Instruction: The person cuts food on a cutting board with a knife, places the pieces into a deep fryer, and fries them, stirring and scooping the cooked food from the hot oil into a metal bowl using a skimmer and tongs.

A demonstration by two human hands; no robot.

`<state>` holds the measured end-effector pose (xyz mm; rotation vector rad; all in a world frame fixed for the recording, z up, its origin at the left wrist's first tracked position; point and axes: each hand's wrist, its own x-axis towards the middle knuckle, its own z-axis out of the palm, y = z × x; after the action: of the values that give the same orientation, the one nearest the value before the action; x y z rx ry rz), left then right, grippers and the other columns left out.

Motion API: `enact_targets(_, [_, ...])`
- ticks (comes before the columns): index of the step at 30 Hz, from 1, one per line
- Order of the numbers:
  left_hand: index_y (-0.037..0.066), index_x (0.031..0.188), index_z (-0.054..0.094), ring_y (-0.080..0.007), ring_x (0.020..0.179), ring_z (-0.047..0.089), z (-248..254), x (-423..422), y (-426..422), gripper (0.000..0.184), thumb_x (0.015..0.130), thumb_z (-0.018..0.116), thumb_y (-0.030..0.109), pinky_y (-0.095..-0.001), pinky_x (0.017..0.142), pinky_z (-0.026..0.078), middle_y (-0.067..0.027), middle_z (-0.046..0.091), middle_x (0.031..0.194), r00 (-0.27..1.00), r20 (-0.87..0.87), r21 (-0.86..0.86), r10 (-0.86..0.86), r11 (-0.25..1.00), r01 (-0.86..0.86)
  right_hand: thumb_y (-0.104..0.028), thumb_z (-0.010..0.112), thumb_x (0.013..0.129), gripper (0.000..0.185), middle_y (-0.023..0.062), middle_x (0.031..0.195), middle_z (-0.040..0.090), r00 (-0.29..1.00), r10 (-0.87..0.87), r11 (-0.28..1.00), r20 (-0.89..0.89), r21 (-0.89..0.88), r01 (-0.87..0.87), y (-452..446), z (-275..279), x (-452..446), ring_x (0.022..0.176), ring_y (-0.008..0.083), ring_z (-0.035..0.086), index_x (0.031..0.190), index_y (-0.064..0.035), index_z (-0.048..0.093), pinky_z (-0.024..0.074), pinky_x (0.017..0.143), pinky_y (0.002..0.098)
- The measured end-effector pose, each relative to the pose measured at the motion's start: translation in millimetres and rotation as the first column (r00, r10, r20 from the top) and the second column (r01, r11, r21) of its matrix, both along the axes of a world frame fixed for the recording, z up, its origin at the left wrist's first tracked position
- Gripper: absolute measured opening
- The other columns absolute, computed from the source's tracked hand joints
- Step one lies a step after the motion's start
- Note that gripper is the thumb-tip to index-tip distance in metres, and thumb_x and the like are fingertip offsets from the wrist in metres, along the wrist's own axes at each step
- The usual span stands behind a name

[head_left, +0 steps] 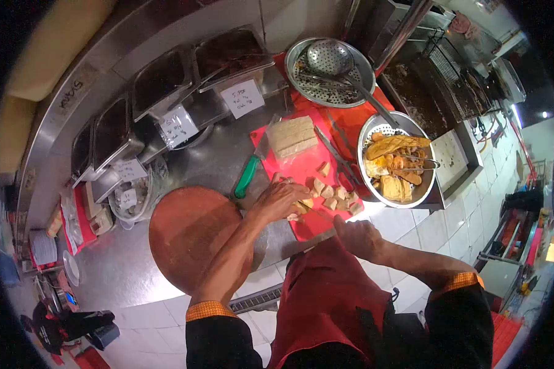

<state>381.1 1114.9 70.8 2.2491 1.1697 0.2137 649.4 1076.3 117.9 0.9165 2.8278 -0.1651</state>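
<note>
My left hand (280, 200) is on the red cutting board (311, 229), its fingers curled down over pale food pieces (295, 216). Their undersides are partly hidden by the hand. In my right hand (358, 238) is the handle of a knife, and the blade (311, 243) points left along the board's near edge. Several pale, tan-edged food chunks (335, 199) lie loose just right of my left fingers. Farther back on the board sits a pale block in clear plastic (292, 136). A green-handled knife (246, 177) rests at the board's left edge.
A round brown chopping block (194, 240) stands left of the board. To the right, a metal bowl (370, 187) holds fried food and tongs; behind it, a perforated ladle (330, 58) lies over a strainer bowl (300, 83). Labelled metal containers (234, 61) line the back. A fryer (412, 92) is at right.
</note>
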Motion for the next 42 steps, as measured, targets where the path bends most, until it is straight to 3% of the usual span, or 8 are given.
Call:
enact_targets(12, [0.018, 0.119, 0.063, -0.0175, 0.114, 0.055, 0.4, -0.7, 11.5, 0.049, 0.072, 0.074, 0.028, -0.043, 0.1, 0.029, 0.0015, 0.061, 0.123, 0.995, 0.01, 0.016, -0.095, 0.995, 0.095, -0.016, 0.05, 0.086, 0.025, 0.0078, 0.071, 0.064, 0.974, -0.14, 0.966, 0.18, -0.189, 0.174, -9.5, -3.4, -14.0, 0.059, 0.0235, 0.066, 0.104, 0.0008, 0.047, 0.0522, 0.049, 0.0366])
enact_targets(15, [0.019, 0.12, 0.063, -0.0179, 0.113, 0.055, -4.3, 7.9, 6.2, 0.049, 0.073, 0.074, 0.028, -0.0433, 0.098, 0.03, 0.0008, 0.061, 0.123, 0.997, -0.019, 0.037, -0.076, 0.996, 0.076, -0.015, 0.05, 0.086, 0.025, 0.0066, 0.067, 0.063, 0.992, -0.127, 0.98, 0.004, -0.154, 0.126, -10.2, -1.1, 3.7, 0.056, 0.0237, 0.066, 0.105, -0.0001, 0.046, 0.0518, 0.048, 0.0365])
enact_targets(19, [0.02, 0.12, 0.063, -0.0183, 0.113, 0.055, 8.3, 11.3, 12.7, 0.05, 0.072, 0.075, 0.028, -0.043, 0.095, 0.03, -0.0002, 0.061, 0.124, 0.987, -0.08, -0.004, -0.141, 0.99, 0.141, -0.013, 0.049, 0.085, 0.023, 0.0034, 0.056, 0.059, 0.989, -0.128, 0.991, 0.072, -0.033, 0.131, -13.8, -28.9, -7.7, 0.052, 0.0213, 0.065, 0.105, -0.0012, 0.048, 0.0489, 0.041, 0.034])
enact_targets(24, [0.019, 0.119, 0.063, -0.0212, 0.11, 0.055, -0.1, 5.6, 3.2, 0.053, 0.069, 0.077, 0.028, -0.0438, 0.099, 0.03, -0.0001, 0.062, 0.121, 0.997, -0.006, 0.074, -0.08, 0.994, 0.08, -0.017, 0.049, 0.086, 0.03, 0.0068, 0.068, 0.06, 0.996, -0.045, 0.996, -0.081, 0.073, 0.051, -22.7, -67.7, 7.2, 0.049, 0.0154, 0.061, 0.11, -0.0001, 0.049, 0.0454, 0.039, 0.0285])
enact_targets(30, [0.011, 0.106, 0.062, -0.0267, 0.109, 0.053, 0.3, 0.0, 4.5, 0.045, 0.066, 0.079, 0.023, -0.0424, 0.094, 0.041, -0.0075, 0.061, 0.111, 0.984, 0.17, 0.002, -0.058, 0.998, 0.059, -0.016, 0.046, 0.089, 0.027, 0.0083, 0.059, 0.062, 0.97, -0.197, 0.958, 0.145, -0.18, 0.222, -45.3, -32.2, 54.0, 0.052, 0.0246, 0.064, 0.112, -0.0022, 0.045, 0.049, 0.046, 0.0381])
enact_targets(34, [0.007, 0.115, 0.051, -0.0339, 0.108, 0.051, 9.5, 12.7, -24.9, 0.057, 0.066, 0.077, 0.019, -0.0437, 0.095, 0.042, -0.0144, 0.05, 0.117, 0.995, 0.065, 0.295, 0.073, 0.951, -0.089, -0.014, 0.046, 0.089, 0.022, 0.012, 0.059, 0.063, 0.969, -0.169, 0.952, 0.179, -0.224, 0.208, -47.3, -2.3, 105.6, 0.053, 0.0294, 0.065, 0.108, -0.0032, 0.043, 0.05, 0.048, 0.0416])
enact_targets(37, [0.005, 0.114, 0.05, -0.0358, 0.107, 0.05, 11.8, 12.5, -42.8, 0.053, 0.068, 0.074, 0.015, -0.0448, 0.094, 0.042, -0.0165, 0.05, 0.113, 0.983, 0.139, 0.148, 0.12, 0.979, -0.14, -0.013, 0.047, 0.089, 0.02, 0.0114, 0.057, 0.062, 0.963, -0.183, 0.948, 0.197, -0.225, 0.226, -51.9, 13.0, 124.9, 0.053, 0.0306, 0.064, 0.106, -0.0039, 0.042, 0.0488, 0.046, 0.0413])
enact_targets(42, [0.003, 0.108, 0.054, -0.0375, 0.104, 0.054, 18.0, 31.1, -46.2, 0.039, 0.071, 0.066, 0.006, -0.0451, 0.089, 0.045, -0.0194, 0.052, 0.109, 0.982, -0.099, -0.006, 0.16, 0.987, -0.161, -0.012, 0.047, 0.088, 0.02, 0.0103, 0.055, 0.061, 0.967, -0.165, 0.936, 0.196, -0.278, 0.216, -50.1, 25.6, 121.6, 0.051, 0.0297, 0.064, 0.104, -0.0027, 0.042, 0.0483, 0.045, 0.0398])
